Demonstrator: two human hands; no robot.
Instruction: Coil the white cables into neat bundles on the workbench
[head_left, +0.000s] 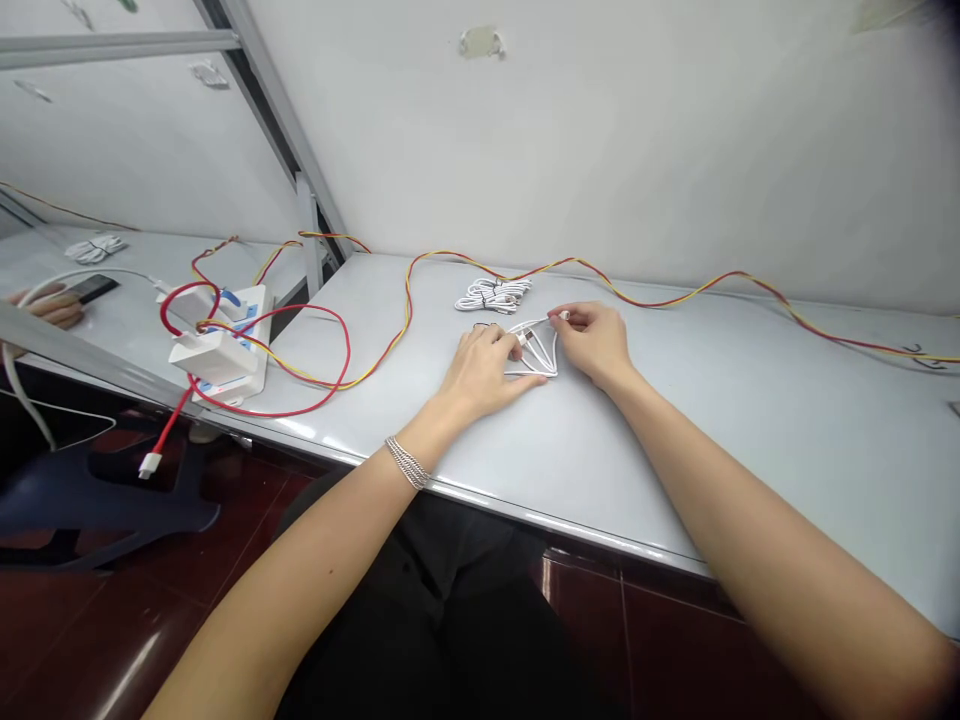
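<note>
A looped white USB cable [541, 352] lies on the grey table between my two hands. My left hand [486, 368] holds the loops down on the table. Its fingers are curled over them near a metal USB plug [527, 337], and its thumb lies along the near strand. My right hand [594, 342] pinches the cable at the right side of the loops, and a small white connector [565, 315] sticks out by its fingertips. Part of the cable is hidden under my left hand. Just behind my hands rests a white cable bundle [493, 294], bound with a black tie.
A red and yellow twisted wire [660, 303] runs along the back wall. To the left, a power strip [255, 310] carries white adapters [214, 357] and a red cable [349, 350]. Beyond a metal frame are another person's hand [52, 308] and a white cable bundle [95, 248].
</note>
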